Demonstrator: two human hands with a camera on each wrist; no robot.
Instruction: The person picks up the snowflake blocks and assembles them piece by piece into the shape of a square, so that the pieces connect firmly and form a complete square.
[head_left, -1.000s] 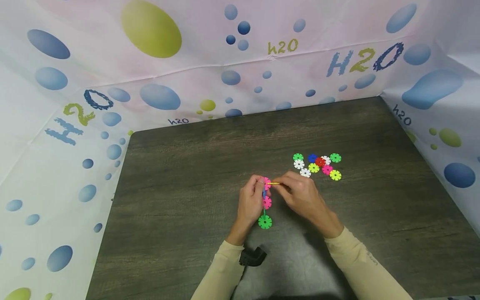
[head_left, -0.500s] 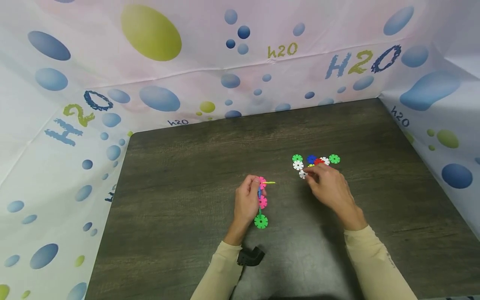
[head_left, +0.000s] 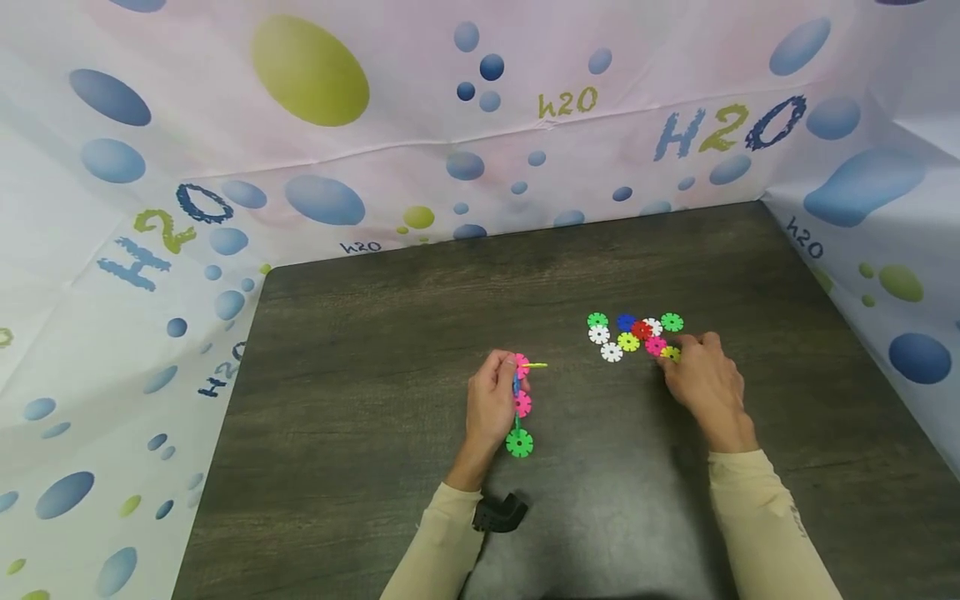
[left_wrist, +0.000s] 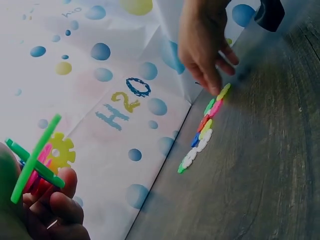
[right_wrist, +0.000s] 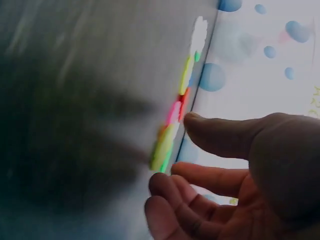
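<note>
My left hand (head_left: 489, 408) holds a chain of notched plastic interlocking discs between thumb and fingers. Its lowest piece is a green disc (head_left: 519, 443); pink discs (head_left: 522, 404) and a blue one come above it. A yellow disc (left_wrist: 62, 150) juts from the upper end, edge-on in the head view. My right hand (head_left: 707, 385) is at the loose discs, its fingertips right at a yellow disc (head_left: 670, 354) on the near right of the group. In the right wrist view the thumb and fingers stand apart.
Several loose discs lie together on the dark wooden table (head_left: 360, 400): white (head_left: 611, 352), green (head_left: 597, 320), blue (head_left: 626, 322), red (head_left: 641, 331), pink (head_left: 656, 346) and yellow. A printed sheet (head_left: 420, 108) rises behind and beside the table. A black wrist mount (head_left: 500, 512) sits by the left sleeve.
My right hand has let go of the chain's yellow disc and moved right, past the white discs, to the loose yellow disc. The left hand, still holding the chain, has shifted slightly left.
</note>
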